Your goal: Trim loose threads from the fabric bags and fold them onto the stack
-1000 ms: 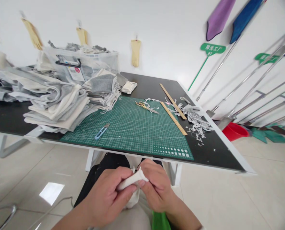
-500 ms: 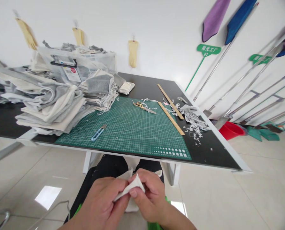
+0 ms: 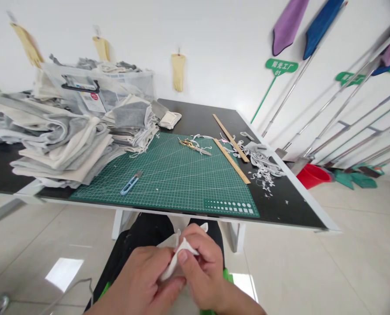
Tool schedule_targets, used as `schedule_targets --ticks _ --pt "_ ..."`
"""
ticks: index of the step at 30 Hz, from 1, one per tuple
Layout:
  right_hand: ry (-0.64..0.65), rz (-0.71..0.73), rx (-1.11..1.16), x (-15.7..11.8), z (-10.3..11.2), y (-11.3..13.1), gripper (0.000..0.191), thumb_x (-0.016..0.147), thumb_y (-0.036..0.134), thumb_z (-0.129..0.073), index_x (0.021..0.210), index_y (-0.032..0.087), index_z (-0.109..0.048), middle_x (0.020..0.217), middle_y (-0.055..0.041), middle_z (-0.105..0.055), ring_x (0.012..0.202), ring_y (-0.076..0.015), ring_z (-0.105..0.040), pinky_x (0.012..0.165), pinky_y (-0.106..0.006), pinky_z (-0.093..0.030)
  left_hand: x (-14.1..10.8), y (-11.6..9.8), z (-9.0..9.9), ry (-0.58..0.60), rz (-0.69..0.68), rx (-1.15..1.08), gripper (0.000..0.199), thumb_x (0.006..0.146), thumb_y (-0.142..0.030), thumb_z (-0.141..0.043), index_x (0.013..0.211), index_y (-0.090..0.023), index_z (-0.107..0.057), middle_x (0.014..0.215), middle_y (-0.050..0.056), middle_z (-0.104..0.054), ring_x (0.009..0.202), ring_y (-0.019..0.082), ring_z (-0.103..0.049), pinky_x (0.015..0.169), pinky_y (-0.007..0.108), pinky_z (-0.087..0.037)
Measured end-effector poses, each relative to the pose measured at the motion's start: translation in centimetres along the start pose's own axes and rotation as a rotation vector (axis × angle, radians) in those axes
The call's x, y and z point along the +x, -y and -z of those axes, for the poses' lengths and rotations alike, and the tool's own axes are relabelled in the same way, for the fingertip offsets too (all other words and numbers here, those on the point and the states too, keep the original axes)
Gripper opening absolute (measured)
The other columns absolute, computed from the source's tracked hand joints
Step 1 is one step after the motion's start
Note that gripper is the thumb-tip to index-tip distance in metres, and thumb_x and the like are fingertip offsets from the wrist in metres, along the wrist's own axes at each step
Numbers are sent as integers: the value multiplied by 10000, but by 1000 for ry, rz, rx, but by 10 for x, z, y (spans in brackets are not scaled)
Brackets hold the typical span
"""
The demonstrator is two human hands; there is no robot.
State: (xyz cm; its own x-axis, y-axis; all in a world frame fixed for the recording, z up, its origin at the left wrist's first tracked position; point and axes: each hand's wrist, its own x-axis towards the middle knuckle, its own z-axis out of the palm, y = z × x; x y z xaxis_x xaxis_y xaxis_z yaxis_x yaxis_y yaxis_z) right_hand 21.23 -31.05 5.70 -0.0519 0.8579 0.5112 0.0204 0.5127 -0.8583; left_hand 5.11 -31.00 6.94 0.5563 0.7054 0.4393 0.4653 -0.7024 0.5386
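Over my lap, both hands hold one piece of white cloth (image 3: 172, 267) with a pointed, folded corner sticking up between them. My left hand (image 3: 145, 275) pinches its left edge between thumb and fingers. Close against it, my right hand (image 3: 203, 262) grips the corner, thumb pressed on top and fingers curled behind. Part of the cloth is hidden under the hands and hangs toward my legs. On the green cutting mat (image 3: 168, 183) in front lie light-blue thread snips (image 3: 131, 183) and gold-handled scissors (image 3: 195, 146).
Stacks of grey and white cloth (image 3: 64, 148) stand at the left, before a clear plastic bin (image 3: 99, 87) of cloth. Two wooden rulers (image 3: 231, 161) and a heap of cloth scraps (image 3: 265, 164) lie to the right. The table's front edge (image 3: 182, 215) runs just beyond my hands.
My right thumb has moved up onto the cloth's corner, and my left thumb has shifted a little. The view has turned slightly to the right. Things on the table stay put.
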Motion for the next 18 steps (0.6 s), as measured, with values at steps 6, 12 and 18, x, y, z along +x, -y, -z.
schedule_targets --ticks 6,12,18 --pt "-27 -317 405 -7 -5 -9 261 964 391 -520 857 171 -610 766 -73 -674 675 -175 -645 629 -303 -500 14 79 8 -375 554 485 311 936 -437 -421 1017 -196 -602 879 47 -670 775 178 -650 720 294 -510" --pt "-34 -539 433 -7 -10 -16 381 896 515 -608 737 189 -489 472 87 -429 394 -43 -297 396 -161 -247 45 124 8 -264 787 799 551 887 -536 -414 1109 -71 -608 1084 227 -563 1027 407 -554 753 467 -476" --pt "-11 -555 421 -6 -11 -20 405 876 543 -611 729 186 -492 489 94 -381 427 -50 -263 409 -176 -212 50 142 21 -146 905 855 582 921 -488 -318 1052 -30 -652 1057 271 -569 1046 437 -542 758 510 -464"
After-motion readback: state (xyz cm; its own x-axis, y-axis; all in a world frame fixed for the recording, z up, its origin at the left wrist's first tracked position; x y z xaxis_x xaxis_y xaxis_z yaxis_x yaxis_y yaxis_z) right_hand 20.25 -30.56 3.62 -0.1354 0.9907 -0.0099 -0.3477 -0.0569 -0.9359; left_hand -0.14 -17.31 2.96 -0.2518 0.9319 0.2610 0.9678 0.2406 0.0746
